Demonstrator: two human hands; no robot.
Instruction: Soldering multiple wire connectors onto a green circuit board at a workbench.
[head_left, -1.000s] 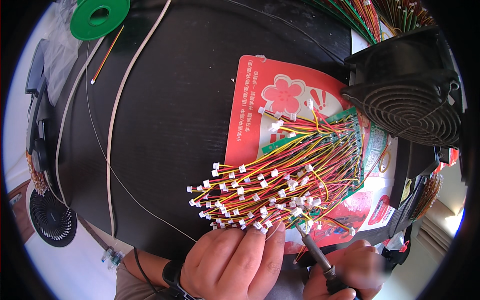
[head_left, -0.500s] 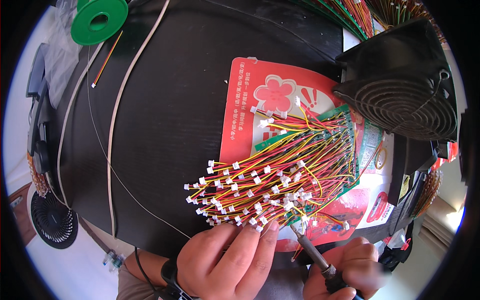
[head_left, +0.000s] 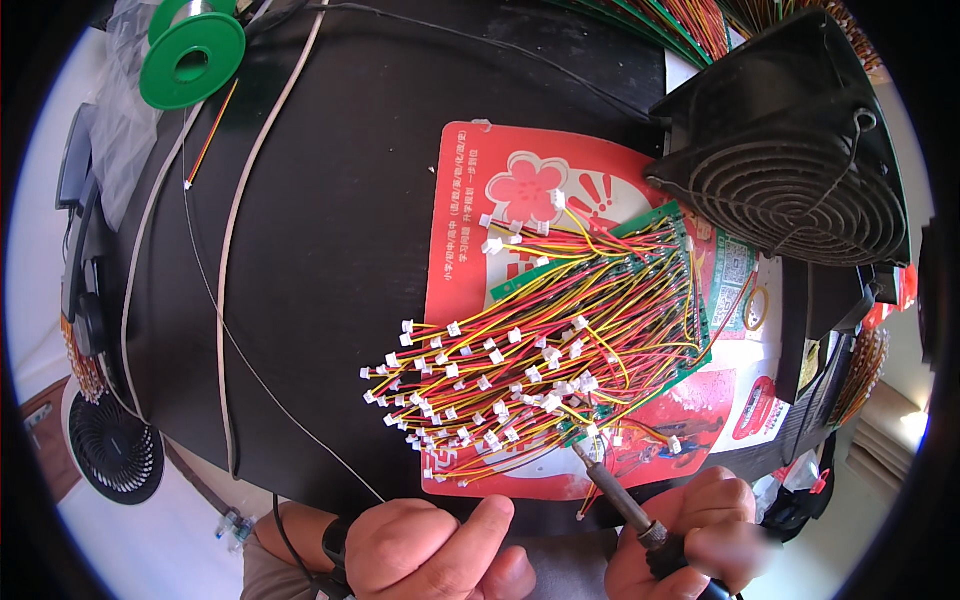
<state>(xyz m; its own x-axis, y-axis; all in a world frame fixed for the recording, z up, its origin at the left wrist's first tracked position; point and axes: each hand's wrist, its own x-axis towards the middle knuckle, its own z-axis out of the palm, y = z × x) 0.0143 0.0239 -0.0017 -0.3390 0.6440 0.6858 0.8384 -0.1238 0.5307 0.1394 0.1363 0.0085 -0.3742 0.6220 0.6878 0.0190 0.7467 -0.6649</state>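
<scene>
My right hand (head_left: pixel 690 535) is closed around a soldering iron (head_left: pixel 622 495), whose tip meets the near lower corner of a green circuit board (head_left: pixel 640 408). Dense rows of red, yellow and black wires (head_left: pixel 560 345) cover the board, ending in small white connectors (head_left: pixel 452 370) that point left. Below those connectors my left hand (head_left: pixel 430 550) has its fingers curled, apart from the board. A thin solder wire (head_left: pixel 290 415) runs from a green spool (head_left: pixel 192 62) into this left hand; its end is hidden there.
A red printed sheet (head_left: pixel 455 200) lies under the board on the black table (head_left: pixel 330 200). A black fan with a round grille (head_left: pixel 795 215) stands at the right. A pale cable (head_left: pixel 232 230) and a loose wire lead (head_left: pixel 212 133) lie left. More wired boards (head_left: pixel 670 30) sit at the back.
My left hand has drawn back from the near connectors, toward the lower edge. My right hand keeps the soldering iron at the board's corner. The whole view has shifted slightly.
</scene>
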